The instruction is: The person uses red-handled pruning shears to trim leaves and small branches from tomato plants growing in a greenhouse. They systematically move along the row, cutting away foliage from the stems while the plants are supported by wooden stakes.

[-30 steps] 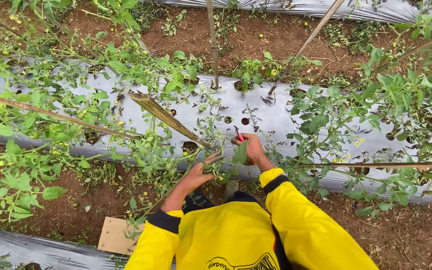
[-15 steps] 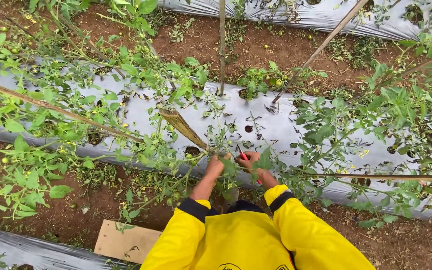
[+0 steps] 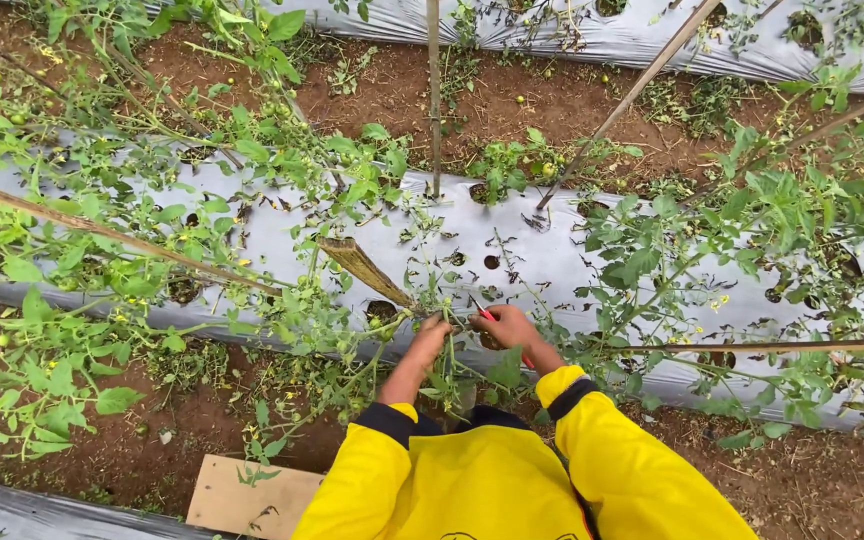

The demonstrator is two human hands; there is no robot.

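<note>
1. Head view: left hand [image 3: 430, 335] curls closed around a thin green tomato stem [image 3: 449, 318].
2. Right hand [image 3: 505, 325] grips small red-handled snips [image 3: 482, 313], blades just beside that stem.
3. Risk: crowded green foliage [image 3: 652, 260] over silver plastic mulch [image 3: 552, 260] could put the wrong shoot between the blades.

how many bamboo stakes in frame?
6 thin brown bamboo stakes: long left, short centre, upright top, slanted top right, far right, horizontal lower right. Foliage may hide more.

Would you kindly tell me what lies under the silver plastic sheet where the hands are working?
The silver plastic sheet hides the bed; only dark holes show. Red-brown soil lies bare between rows.
</note>
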